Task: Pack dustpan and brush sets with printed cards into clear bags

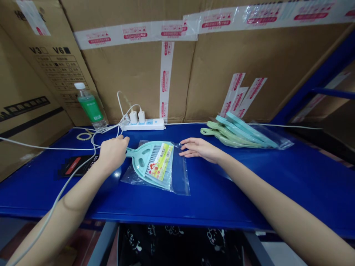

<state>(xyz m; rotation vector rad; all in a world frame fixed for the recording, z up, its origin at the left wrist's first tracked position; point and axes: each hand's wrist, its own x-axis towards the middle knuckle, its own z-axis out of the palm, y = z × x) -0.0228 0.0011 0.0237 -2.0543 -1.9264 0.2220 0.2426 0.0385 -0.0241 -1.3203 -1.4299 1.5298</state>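
Observation:
A light-blue dustpan (144, 159) with a grey-bristled brush lies on the blue table, inside a clear plastic bag (180, 181). A yellow-green label card (161, 162) with a cartoon figure sits on top of it. My left hand (113, 153) is closed round the handle end at the left. Over the upper right corner of the bag, my right hand (201, 148) has its fingers stretched out and apart. Whether those fingertips touch the plastic I cannot tell.
Several green and blue bagged dustpans (241, 133) are stacked at the back right. Behind my left hand are a white power strip (149, 124) with chargers, loose cables and a green-labelled bottle (93, 107). A phone (77, 165) lies at left. Cardboard (124, 70) walls the back.

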